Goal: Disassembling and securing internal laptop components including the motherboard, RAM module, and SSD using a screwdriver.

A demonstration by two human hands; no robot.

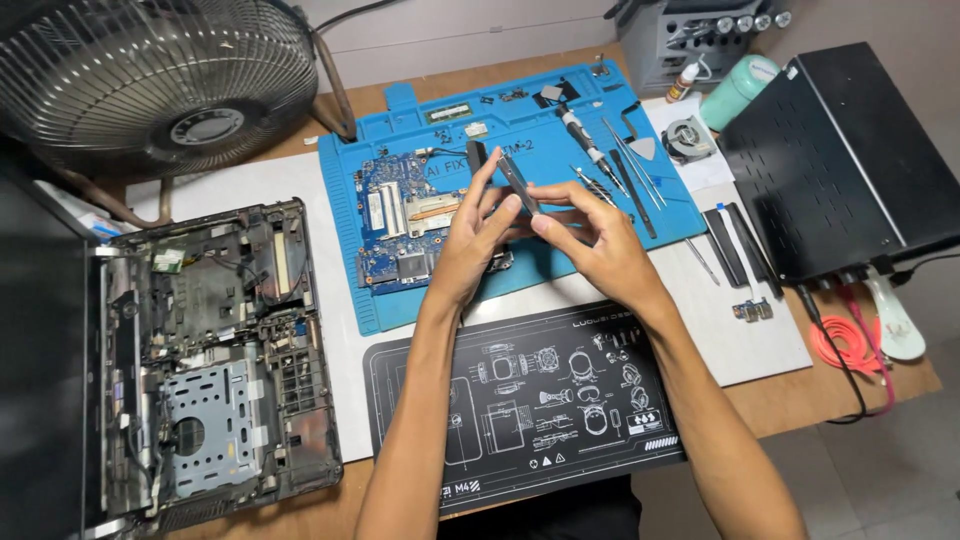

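Fingers: both hands meet at the centre of the frame, fingertips pinched narrow around a slim dark metal strip (519, 186), held tilted above the blue mat.
Left hand (470, 245): thumb and forefinger grip the strip's upper end, palm turned inward.
Right hand (600, 245): fingers close on the strip's lower end, thumb steadying it from below.
Step in hand: by the look of it, a small part is being inspected or turned between the fingers, clear of the board.
Next move calls for: a steady two-handed hold and a careful line-up over the board, judging from the tight grip.
Below the hands: a blue motherboard (405, 220) lies on the blue repair mat (560, 255).
Upper right of mat: a screwdriver (583, 138) and tweezers (598, 187).
Left of frame: an opened laptop chassis (220, 350) on the surface.
Lower centre: a black printed mat (520, 400).
Upper left: a fan (150, 80).
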